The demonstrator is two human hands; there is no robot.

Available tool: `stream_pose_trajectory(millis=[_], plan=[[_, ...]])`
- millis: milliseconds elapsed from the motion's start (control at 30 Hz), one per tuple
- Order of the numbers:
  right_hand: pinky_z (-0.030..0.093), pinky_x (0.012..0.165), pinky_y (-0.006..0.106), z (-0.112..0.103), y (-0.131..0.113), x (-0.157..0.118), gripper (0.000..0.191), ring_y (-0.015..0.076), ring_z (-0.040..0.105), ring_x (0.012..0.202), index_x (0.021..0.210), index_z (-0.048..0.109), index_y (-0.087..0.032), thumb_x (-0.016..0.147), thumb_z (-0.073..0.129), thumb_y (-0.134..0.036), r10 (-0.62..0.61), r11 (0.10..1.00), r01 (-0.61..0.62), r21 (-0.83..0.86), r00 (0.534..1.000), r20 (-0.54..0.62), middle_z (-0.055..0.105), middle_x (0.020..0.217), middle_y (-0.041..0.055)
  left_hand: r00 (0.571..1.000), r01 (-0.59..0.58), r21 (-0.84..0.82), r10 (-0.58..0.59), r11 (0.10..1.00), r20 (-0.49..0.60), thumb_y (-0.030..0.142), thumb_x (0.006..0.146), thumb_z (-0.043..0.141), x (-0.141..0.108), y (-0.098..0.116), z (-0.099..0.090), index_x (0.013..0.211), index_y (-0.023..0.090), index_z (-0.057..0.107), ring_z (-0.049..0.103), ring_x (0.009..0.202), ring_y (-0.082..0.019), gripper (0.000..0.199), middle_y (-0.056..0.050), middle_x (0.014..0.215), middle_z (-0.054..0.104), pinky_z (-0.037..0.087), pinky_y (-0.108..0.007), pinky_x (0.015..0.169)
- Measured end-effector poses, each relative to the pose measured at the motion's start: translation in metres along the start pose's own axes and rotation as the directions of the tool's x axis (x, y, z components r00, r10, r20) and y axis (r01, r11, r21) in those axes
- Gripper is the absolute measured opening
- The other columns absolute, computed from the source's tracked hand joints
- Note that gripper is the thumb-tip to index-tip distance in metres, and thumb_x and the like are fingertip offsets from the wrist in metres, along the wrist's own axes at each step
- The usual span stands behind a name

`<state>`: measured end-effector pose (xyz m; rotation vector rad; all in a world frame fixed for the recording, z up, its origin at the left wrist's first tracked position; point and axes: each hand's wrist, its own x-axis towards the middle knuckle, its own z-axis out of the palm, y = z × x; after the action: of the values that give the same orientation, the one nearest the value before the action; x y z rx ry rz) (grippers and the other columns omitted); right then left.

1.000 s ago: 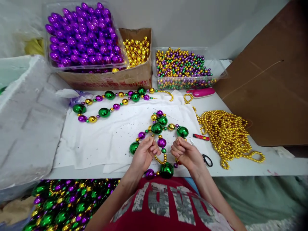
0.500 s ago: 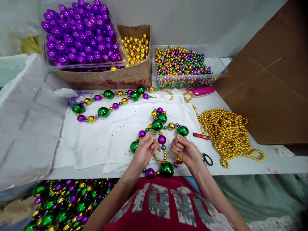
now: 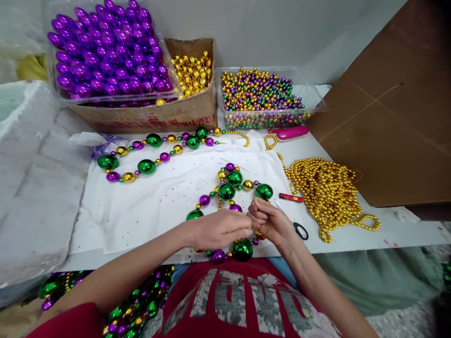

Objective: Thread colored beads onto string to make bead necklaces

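Both hands are held together just above the near edge of the tabletop. The left hand [image 3: 220,228] is laid flat, palm down, forearm stretched across from the left. The right hand [image 3: 269,219] is curled, its fingers [image 3: 256,210] pinched against the left fingertips.

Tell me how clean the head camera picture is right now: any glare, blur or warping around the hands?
Head view: even, soft light with faint shadows; bright glints on the purple beads and the gold chain pile; straight edges bow toward the corners, so the wide lens warps the table edge; left hand and right hand meet at the necklace, sharp enough, fingertips overlapping.
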<state>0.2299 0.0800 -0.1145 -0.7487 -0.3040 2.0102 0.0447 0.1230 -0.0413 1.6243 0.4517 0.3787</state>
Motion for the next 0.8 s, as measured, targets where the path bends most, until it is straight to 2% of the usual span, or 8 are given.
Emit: stream_pose_trajectory(millis=[100, 200, 300, 433, 533, 600, 667, 800], plan=[[0.028, 0.045, 0.019, 0.002, -0.006, -0.006, 0.021, 0.0083, 0.017, 0.047, 0.067, 0.052, -0.017, 0.087, 0.057, -0.024, -0.012, 0.999, 0.013, -0.040, 1.000, 0.022, 0.019, 0.051, -0.0081, 0.998, -0.045, 0.011, 0.045, 0.999, 0.035, 0.009, 0.079, 0.058, 0.003, 0.005, 0.002, 0.057, 0.023, 0.056, 0.043, 0.059, -0.017, 0.026, -0.003, 0.059, 0.050, 0.034, -0.030, 0.062], [0.027, 0.046, 0.020, 0.001, -0.008, -0.006, 0.022, 0.0081, 0.018, 0.047, 0.068, 0.053, -0.016, 0.088, 0.056, -0.025, -0.003, 0.997, 0.005, -0.076, 1.000, 0.028, 0.020, 0.052, -0.0079, 0.999, -0.015, 0.010, 0.015, 1.000, 0.049, 0.010, 0.078, 0.060, 0.004, 0.004, 0.002, 0.057, 0.023, 0.057, 0.042, 0.058, -0.018, 0.025, -0.003, 0.058, 0.051, 0.033, -0.030, 0.062], [0.026, 0.046, 0.021, 0.008, -0.020, 0.001, 0.023, 0.0081, 0.019, 0.048, 0.066, 0.051, -0.017, 0.088, 0.055, -0.025, -0.015, 0.993, 0.021, -0.120, 0.998, 0.055, 0.020, 0.052, -0.0075, 0.998, 0.019, 0.069, -0.023, 0.997, 0.053, 0.010, 0.078, 0.061, 0.009, 0.008, -0.009, 0.058, 0.022, 0.057, 0.039, 0.056, -0.016, 0.024, -0.002, 0.057, 0.048, 0.031, -0.030, 0.063], [0.029, 0.048, 0.022, 0.054, -0.075, 0.015, 0.026, 0.0080, 0.024, 0.048, 0.062, 0.049, -0.018, 0.084, 0.060, -0.024, -0.108, 0.940, 0.164, -0.299, 0.975, 0.196, 0.021, 0.052, -0.0070, 0.999, 0.030, 0.094, -0.032, 0.995, 0.019, 0.014, 0.077, 0.065, 0.022, 0.050, -0.044, 0.057, 0.019, 0.057, 0.041, 0.052, -0.013, 0.022, 0.000, 0.055, 0.048, 0.030, -0.025, 0.054], [0.032, 0.051, 0.023, 0.098, -0.119, 0.018, 0.022, 0.0072, 0.027, 0.048, 0.067, 0.051, -0.019, 0.088, 0.055, -0.023, -0.221, 0.877, 0.296, -0.379, 0.948, 0.229, 0.023, 0.053, -0.0072, 0.989, -0.038, 0.105, 0.052, 0.994, -0.136, 0.016, 0.078, 0.065, 0.027, 0.091, -0.069, 0.060, 0.016, 0.059, 0.042, 0.050, -0.010, 0.019, 0.001, 0.054, 0.048, 0.030, -0.022, 0.049], [0.032, 0.052, 0.024, 0.114, -0.131, 0.020, 0.021, 0.0065, 0.027, 0.048, 0.069, 0.052, -0.020, 0.090, 0.052, -0.023, -0.267, 0.854, 0.344, -0.391, 0.934, 0.238, 0.024, 0.054, -0.0074, 0.973, -0.055, 0.035, 0.062, 0.998, -0.221, 0.016, 0.077, 0.067, 0.025, 0.101, -0.078, 0.060, 0.015, 0.059, 0.043, 0.049, -0.010, 0.019, 0.001, 0.054, 0.048, 0.031, -0.022, 0.049], [0.032, 0.051, 0.023, 0.115, -0.128, 0.024, 0.022, 0.0061, 0.027, 0.048, 0.068, 0.052, -0.019, 0.089, 0.053, -0.023, -0.265, 0.847, 0.362, -0.390, 0.922, 0.281, 0.024, 0.054, -0.0075, 0.970, -0.049, -0.069, 0.031, 0.996, -0.242, 0.017, 0.074, 0.070, 0.022, 0.092, -0.082, 0.058, 0.014, 0.057, 0.044, 0.048, -0.010, 0.021, 0.000, 0.054, 0.047, 0.031, -0.023, 0.048], [0.031, 0.048, 0.022, 0.099, -0.109, 0.034, 0.022, 0.0053, 0.027, 0.047, 0.065, 0.052, -0.017, 0.087, 0.055, -0.020, -0.211, 0.849, 0.339, -0.405, 0.921, 0.328, 0.025, 0.051, -0.0084, 0.967, 0.007, -0.164, -0.048, 0.986, -0.250, 0.019, 0.073, 0.070, 0.017, 0.061, -0.083, 0.057, 0.015, 0.055, 0.046, 0.048, -0.012, 0.023, -0.001, 0.052, 0.049, 0.034, -0.026, 0.050]])
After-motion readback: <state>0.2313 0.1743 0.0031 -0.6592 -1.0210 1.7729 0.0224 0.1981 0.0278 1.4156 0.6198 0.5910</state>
